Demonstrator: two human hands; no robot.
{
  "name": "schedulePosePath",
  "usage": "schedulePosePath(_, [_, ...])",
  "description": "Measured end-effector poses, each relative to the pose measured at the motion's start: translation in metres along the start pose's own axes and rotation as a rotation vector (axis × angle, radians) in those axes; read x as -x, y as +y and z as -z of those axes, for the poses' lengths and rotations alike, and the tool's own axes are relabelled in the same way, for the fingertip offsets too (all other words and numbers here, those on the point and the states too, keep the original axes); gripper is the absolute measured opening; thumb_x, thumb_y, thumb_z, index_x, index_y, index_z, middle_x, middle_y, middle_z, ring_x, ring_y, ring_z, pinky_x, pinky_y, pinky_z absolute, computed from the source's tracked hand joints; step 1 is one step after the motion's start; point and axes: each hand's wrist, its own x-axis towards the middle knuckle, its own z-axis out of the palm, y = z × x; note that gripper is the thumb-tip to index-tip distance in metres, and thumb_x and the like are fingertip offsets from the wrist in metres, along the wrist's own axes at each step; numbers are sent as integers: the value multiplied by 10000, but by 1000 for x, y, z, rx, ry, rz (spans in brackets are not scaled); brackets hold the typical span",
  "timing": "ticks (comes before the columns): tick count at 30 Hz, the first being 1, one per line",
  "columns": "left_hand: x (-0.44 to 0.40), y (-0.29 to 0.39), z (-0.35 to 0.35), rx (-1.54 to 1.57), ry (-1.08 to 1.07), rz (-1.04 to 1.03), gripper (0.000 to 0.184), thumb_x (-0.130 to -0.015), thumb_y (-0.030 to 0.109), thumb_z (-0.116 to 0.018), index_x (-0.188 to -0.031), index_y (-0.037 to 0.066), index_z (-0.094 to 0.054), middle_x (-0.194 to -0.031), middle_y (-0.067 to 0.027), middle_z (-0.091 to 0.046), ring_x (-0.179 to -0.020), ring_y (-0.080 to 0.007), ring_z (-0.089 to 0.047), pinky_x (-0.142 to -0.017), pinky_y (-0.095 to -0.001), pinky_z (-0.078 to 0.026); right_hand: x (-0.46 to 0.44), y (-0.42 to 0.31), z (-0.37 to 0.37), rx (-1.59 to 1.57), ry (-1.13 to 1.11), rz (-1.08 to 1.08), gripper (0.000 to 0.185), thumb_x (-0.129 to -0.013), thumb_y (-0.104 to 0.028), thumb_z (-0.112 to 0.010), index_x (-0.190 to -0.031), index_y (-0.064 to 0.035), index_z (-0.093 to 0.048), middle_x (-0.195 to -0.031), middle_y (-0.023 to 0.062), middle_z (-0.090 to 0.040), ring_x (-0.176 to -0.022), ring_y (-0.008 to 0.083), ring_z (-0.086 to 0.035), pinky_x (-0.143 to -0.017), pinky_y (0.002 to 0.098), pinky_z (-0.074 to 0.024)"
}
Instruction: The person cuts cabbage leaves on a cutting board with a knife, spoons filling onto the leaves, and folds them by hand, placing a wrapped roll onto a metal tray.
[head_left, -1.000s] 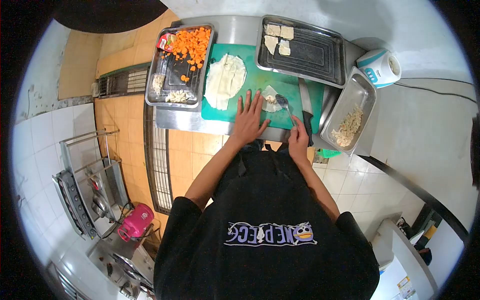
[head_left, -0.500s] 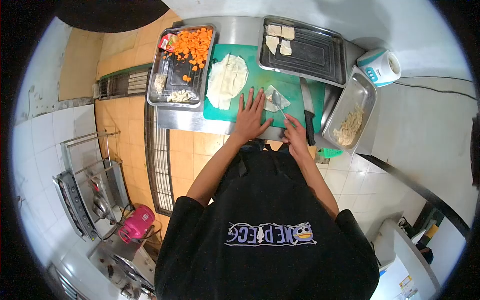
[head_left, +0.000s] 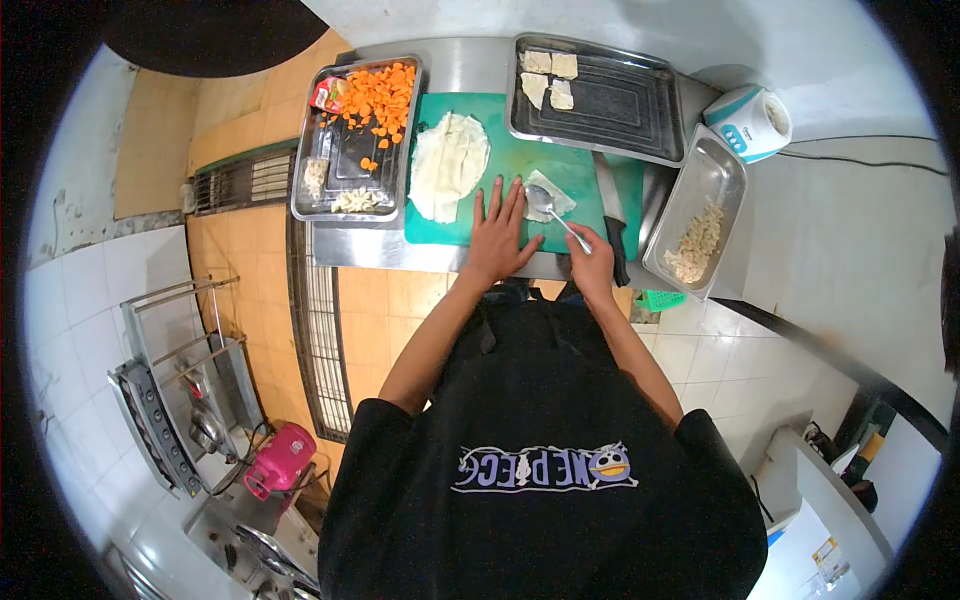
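My right hand (head_left: 592, 265) grips the handle of a metal spoon (head_left: 541, 198), its bowl over a small piece of pale dough sheet (head_left: 559, 191). Whatever lies under the bowl is hidden. My left hand (head_left: 499, 232) rests flat with fingers spread on the green cutting board (head_left: 455, 231), its fingertips by the left edge of that piece. Left of it lies a larger round stack of pale dough sheets (head_left: 448, 165). A knife (head_left: 611, 205) with a black handle lies on the board's right side, just beyond my right hand.
At left, a metal tray (head_left: 345, 150) holds chopped carrots (head_left: 377, 100), a red packet (head_left: 327, 95) and small pale heaps. A dark tray (head_left: 620, 115) at the back carries several dough pieces. Right stand a steel pan (head_left: 735, 175) of pale filling and a white tissue roll holder (head_left: 750, 122).
The spoon's bowl has shifted slightly left and away from me over the small dough piece, and its handle now lies lower. My left hand keeps its place on the board.
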Motion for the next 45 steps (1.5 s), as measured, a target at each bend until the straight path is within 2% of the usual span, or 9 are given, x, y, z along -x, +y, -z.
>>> schedulePosePath(3, [0, -1, 0, 15, 4, 1, 925, -991, 587, -578, -1617, -57, -352, -1760, -163, -231, -1640, -409, -115, -1292, -641, -87, -2, -7, 5, -1, -5, -37, 303, -971, -217, -738, -1236, -74, -773, -1055, 190, -792, -995, 279, -766, -914, 382, -552])
schedulePosePath(12, [0, -2, -5, 65, 48, 32, 977, -993, 616, -569, -1653, -31, -253, -1757, -175, -235, -1639, -401, -139, -1297, -625, -83, -8, -48, 31, 357, -93, 62, 256, -967, -261, -727, -1170, -119, -795, -955, 158, -759, -878, 352, -739, -770, 441, -564])
schedulePosePath(14, [0, -1, -4, 28, 33, 37, 992, -981, 609, -596, -1650, -38, -252, -1754, -187, -237, -1638, -398, -149, -1300, -617, -80, -12, -39, 32, 568, 24, 417, 214, -985, -267, -698, -1148, -163, -789, -960, 112, -709, -846, 343, -725, -708, 487, -557])
schedulePosePath(17, [0, -3, -3, 56, 31, 35, 1006, -970, 605, -621, -1645, -46, -257, -1752, -190, -239, -1636, -393, -158, -1301, -612, -86, -12, -41, 33, 685, -3, 441, 195, -998, -257, -674, -1155, -198, -774, -992, 84, -667, -856, 335, -720, -688, 494, -565])
schedulePosePath(30, [1, -2, -2, 117, 76, 39, 1054, -929, 584, -698, -1642, -52, -252, -1737, -193, -273, -1635, -372, -169, -1306, -593, -80, -19, -40, 43, 604, -87, 489, 178, -1006, -227, -681, -1142, -169, -780, -962, 80, -667, -851, 329, -701, -750, 445, -543])
schedulePosePath(36, [2, -4, -5, 131, 75, 44, 1048, -933, 574, -698, -1647, -46, -245, -1747, -185, -252, -1638, -356, -167, -1308, -591, -81, -24, -41, 47, 392, -256, 285, 222, -1018, -253, -649, -1183, -172, -772, -1066, 95, -714, -924, 346, -718, -786, 463, -559])
schedulePosePath(39, [1, -3, -4, 142, 60, 35, 1048, -920, 576, -709, -1644, -39, -266, -1757, -198, -211, -1632, -428, -129, -1293, -629, -93, -22, -35, 45, 191, -261, 165, 265, -1038, -249, -615, -1246, -166, -757, -1116, 131, -722, -945, 367, -717, -809, 462, -558])
schedulePosePath(41, [1, 5, 2, 64, 75, 64, 1060, -892, 594, -720, -1634, -40, -304, -1766, -213, -163, -1609, -530, -80, -1264, -689, -102, -15, -31, 41, 275, -66, 408, 315, -1054, -180, -579, -1329, -125, -721, -1074, 137, -707, -877, 329, -700, -764, 452, -538])
schedulePosePath(45, [-1, 9, 2, 53, 36, 72, 1070, -906, 649, -675, -1656, -7, -285, -1776, -208, -129, -1591, -590, -17, -1241, -738, -89, 5, -36, 36, 485, -55, 393, 367, -1060, -160, -536, -1398, -148, -678, -1030, 146, -658, -885, 364, -683, -747, 481, -539])
